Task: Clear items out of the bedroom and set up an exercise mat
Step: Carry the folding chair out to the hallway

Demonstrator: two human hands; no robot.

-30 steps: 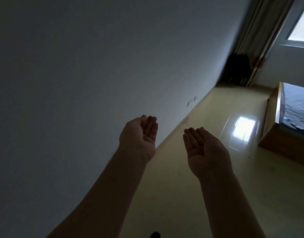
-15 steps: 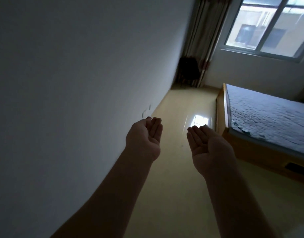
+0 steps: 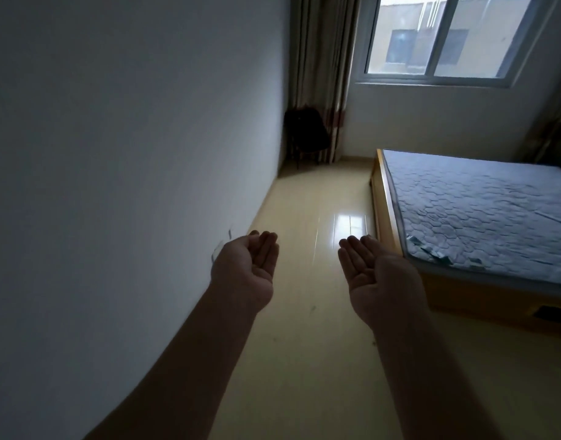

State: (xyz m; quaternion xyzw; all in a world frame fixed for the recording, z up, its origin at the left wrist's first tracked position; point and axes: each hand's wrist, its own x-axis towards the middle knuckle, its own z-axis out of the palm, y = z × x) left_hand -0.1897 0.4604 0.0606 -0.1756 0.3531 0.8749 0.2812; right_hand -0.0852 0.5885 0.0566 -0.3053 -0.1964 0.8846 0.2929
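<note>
My left hand (image 3: 245, 268) is stretched out in front of me, palm up, fingers straight, holding nothing. My right hand (image 3: 379, 276) is held out beside it the same way, palm up and empty. Both hover over the glossy yellow floor (image 3: 310, 360) of a dim bedroom. A dark chair (image 3: 306, 133) stands in the far corner by the curtain. No exercise mat is in view.
A white wall (image 3: 114, 185) runs along the left. A wooden bed frame (image 3: 385, 217) with a bare grey quilted mattress (image 3: 482, 211) fills the right. A window (image 3: 441, 36) and a striped curtain (image 3: 323, 74) are at the far end. A floor strip lies between wall and bed.
The view has swung right and levelled, bringing the bed, window and corner chair into sight. Both hands stay held out palm up and empty.
</note>
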